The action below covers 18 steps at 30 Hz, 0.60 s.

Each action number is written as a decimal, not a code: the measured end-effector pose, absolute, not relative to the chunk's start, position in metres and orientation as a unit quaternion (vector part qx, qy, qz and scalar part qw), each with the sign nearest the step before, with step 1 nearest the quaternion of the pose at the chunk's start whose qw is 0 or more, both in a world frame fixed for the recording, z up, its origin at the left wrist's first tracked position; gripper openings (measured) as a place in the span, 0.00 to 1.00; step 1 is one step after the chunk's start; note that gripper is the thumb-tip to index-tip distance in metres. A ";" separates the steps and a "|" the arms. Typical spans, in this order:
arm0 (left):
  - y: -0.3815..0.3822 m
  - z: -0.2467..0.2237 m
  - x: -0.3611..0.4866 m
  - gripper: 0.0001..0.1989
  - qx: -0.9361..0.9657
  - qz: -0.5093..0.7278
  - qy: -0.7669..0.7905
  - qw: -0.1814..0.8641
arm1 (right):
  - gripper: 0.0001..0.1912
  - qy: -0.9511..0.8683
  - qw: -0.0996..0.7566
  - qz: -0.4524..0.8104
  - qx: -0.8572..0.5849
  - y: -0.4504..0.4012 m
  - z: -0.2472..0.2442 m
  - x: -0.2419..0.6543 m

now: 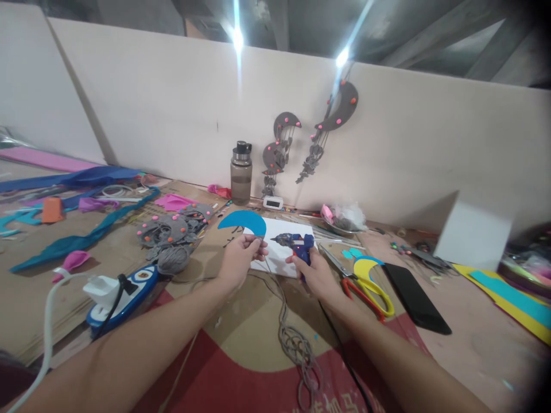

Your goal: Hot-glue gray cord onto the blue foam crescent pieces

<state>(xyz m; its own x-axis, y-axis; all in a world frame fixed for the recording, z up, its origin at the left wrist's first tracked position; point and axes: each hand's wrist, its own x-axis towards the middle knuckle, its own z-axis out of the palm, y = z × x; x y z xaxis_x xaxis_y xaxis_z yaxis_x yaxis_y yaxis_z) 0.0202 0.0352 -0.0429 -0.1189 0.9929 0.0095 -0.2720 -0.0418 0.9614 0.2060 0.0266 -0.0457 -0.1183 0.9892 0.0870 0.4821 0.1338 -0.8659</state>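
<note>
Bare forearms (142,338) stretch over printed cardboard (241,315), grey cord (297,338) lying in loose loops between them. Held apart from each other, both hands are occupied: the left hand (243,258) pinches a blue crescent (243,221) near its lower tip (by a white sheet (284,225)), and the right hand (310,269) is wrapped round a glue gun (301,244), nozzle toward the crescent. Red-and-yellow-handled scissors (353,277) lie on the tabletop (469,355), just beside the right forearm.

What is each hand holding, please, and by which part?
The left hand pinches the blue crescent near its right end; whether it also grips the grey yarn is unclear. The right hand holds the glue gun by its handle.
</note>
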 end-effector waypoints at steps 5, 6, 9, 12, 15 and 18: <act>0.035 -0.046 0.022 0.10 0.398 0.610 0.396 0.559 | 0.15 -0.709 0.255 0.207 -0.624 0.040 -0.044 0.214; 0.034 -0.046 0.022 0.10 0.403 0.608 0.388 0.563 | 0.15 -0.728 0.237 0.129 -0.631 0.040 -0.041 0.215; 0.031 -0.045 0.023 0.10 0.425 0.599 0.384 0.559 | 0.16 -0.748 0.204 -0.052 -0.629 0.033 -0.031 0.218; 0.026 -0.042 0.023 0.12 0.464 0.587 0.401 0.529 | 0.14 -0.757 0.254 -0.068 -0.598 0.023 -0.023 0.213; 0.022 -0.038 0.022 0.11 0.516 0.575 0.430 0.466 | 0.08 -0.765 0.378 0.083 -0.515 0.015 -0.020 0.198; 0.019 -0.035 0.021 0.09 0.572 0.561 0.469 0.371 | 0.13 -0.695 0.467 0.349 -0.421 0.008 -0.023 0.178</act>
